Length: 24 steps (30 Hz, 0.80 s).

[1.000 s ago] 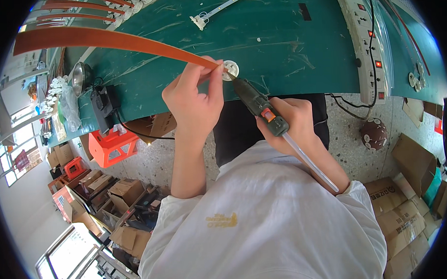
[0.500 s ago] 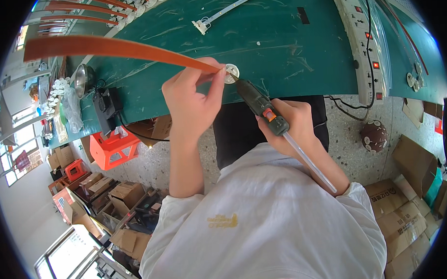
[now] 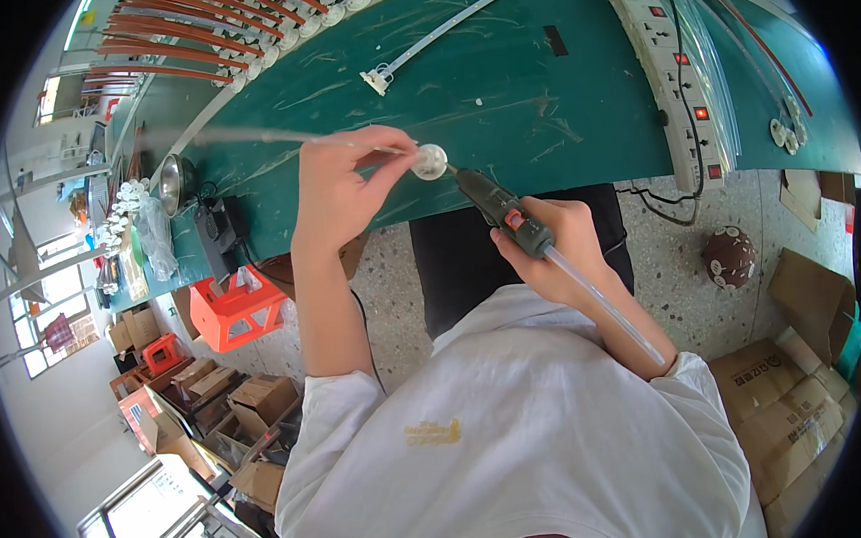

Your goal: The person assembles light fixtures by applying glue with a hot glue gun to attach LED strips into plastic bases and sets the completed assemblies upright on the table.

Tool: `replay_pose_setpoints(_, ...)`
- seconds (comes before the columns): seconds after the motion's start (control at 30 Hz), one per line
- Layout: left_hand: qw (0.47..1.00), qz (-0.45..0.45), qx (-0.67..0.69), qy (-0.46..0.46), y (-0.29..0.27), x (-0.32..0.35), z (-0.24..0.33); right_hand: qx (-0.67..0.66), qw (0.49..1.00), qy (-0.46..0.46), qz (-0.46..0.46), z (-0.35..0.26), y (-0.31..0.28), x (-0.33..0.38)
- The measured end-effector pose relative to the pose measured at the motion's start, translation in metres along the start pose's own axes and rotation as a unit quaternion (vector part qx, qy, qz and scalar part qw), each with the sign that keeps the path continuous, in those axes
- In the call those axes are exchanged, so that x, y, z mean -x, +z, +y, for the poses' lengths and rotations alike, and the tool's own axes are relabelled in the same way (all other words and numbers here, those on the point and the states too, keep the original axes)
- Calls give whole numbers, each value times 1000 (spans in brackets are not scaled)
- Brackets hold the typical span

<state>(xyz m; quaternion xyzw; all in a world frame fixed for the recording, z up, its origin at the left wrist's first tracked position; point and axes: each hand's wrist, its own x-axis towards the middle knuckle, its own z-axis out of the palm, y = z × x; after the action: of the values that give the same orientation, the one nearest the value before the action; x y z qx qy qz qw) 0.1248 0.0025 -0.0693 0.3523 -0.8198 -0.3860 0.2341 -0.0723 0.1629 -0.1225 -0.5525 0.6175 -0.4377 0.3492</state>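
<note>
My left hand pinches a long thin strip close to its end, where a round white cap sits just past my fingertips. Seen nearly edge-on, the strip looks pale and blurred by motion. In my right hand is a dark green glue gun with an orange switch, my fingers wrapped round it. Its nozzle points at the cap's right edge; whether the two touch I cannot tell. From the back of the gun a clear glue stick runs along my right forearm.
A light strip with a white end piece lies on the green table. Brown strips with white caps fill the far left. A power strip stands right. A metal bowl and black adapter are left, above an orange stool.
My left hand has shifted slightly left and turned the strip, from its broad brown face to nearly edge-on. The cap has turned too. The glue gun stays about where it was.
</note>
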Motion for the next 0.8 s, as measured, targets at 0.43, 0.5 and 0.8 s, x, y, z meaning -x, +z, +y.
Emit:
replay_pose_setpoints(0.43, 964, 248, -81, -44, 44, 22, 7, 9, 998, -61, 14, 6, 16, -7)
replay_pose_setpoints(0.5, 963, 249, -93, -45, 45, 20, 9, 7, 998, -66, 19, 5, 17, -9)
replay_pose_setpoints(0.8, 963, 248, -98, -44, 43, 17, 8, 20, 997, -74, 9, 9, 21, -14)
